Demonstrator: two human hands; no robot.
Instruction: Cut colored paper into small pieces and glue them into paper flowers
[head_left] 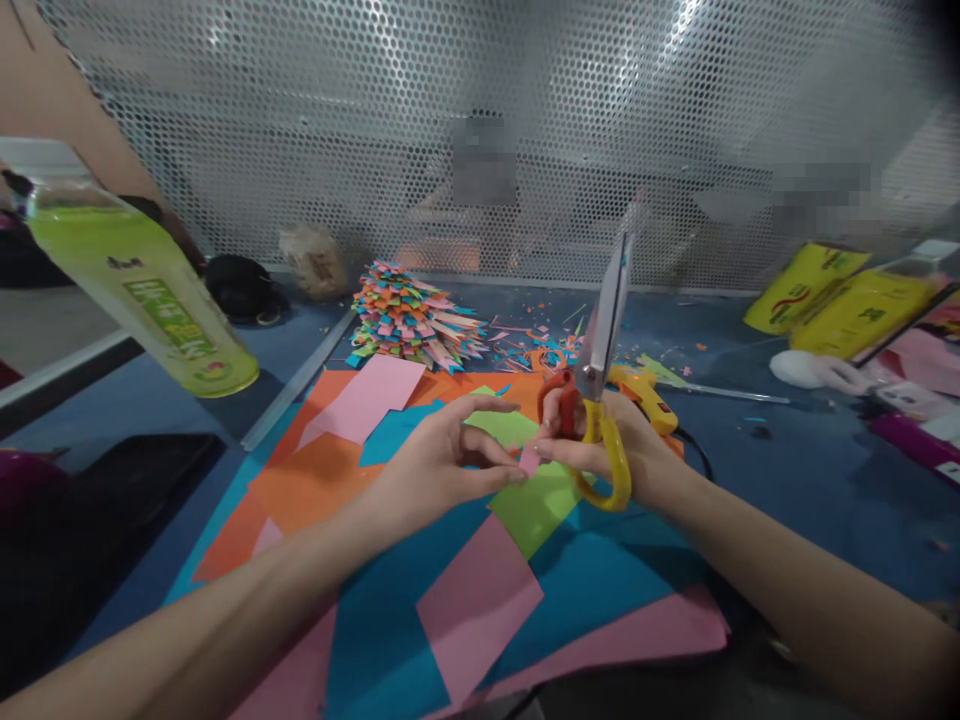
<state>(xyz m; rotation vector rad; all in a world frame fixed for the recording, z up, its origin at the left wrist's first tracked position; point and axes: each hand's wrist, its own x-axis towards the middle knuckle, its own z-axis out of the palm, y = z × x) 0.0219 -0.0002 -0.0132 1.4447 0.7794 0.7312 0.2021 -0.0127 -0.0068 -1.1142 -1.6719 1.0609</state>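
Perforated metal panelling [337,100] is noted behind a dark blue tabletop [787,500], on which layered coloured sheets [600,585] are spread. A small pink paper piece [529,460] is held above the sheets, between both hands. By the left hand [457,455], partly curled, one edge is pinched at the fingertips, the index finger being extended above. By the right hand [607,435], the opposite edge is gripped, while scissors [592,380] with red and yellow handles are carried on bent fingers, blades pointed upward. A multicoloured paper cone [412,318] is observed at the sheets' far edge, with loose scraps [547,352] beside it
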